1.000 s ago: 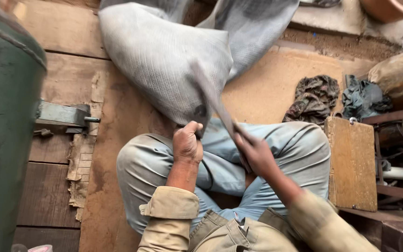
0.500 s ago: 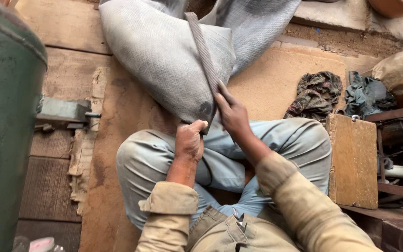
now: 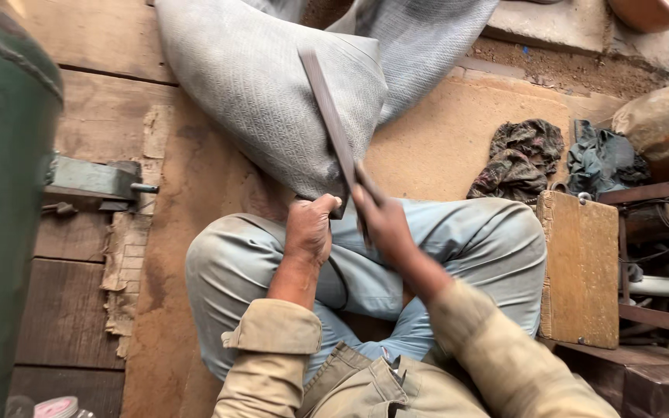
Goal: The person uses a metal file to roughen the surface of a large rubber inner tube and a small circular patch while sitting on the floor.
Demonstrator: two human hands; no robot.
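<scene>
I sit cross-legged in pale blue trousers on a brown board floor. My left hand [image 3: 309,230] is closed on the lower corner of a grey woven sack [image 3: 272,101] that lies ahead of my knees. My right hand [image 3: 385,223] grips the lower end of a long, flat dark metal file [image 3: 331,116], which slants up and to the left across the sack. What sits between the two hands at the file's lower end is hidden.
A big green drum [image 3: 1,201] fills the left edge, with a grey metal bracket [image 3: 90,179] beside it. Dark crumpled rags [image 3: 520,159] lie at the right, near a worn wooden block [image 3: 580,267], a rusty shelf frame with cables, and a white pipe [image 3: 667,288].
My right hand has pushed the file forward and up over the sack, from low by my knee to stretched across the cloth. My left hand has stayed in place.
</scene>
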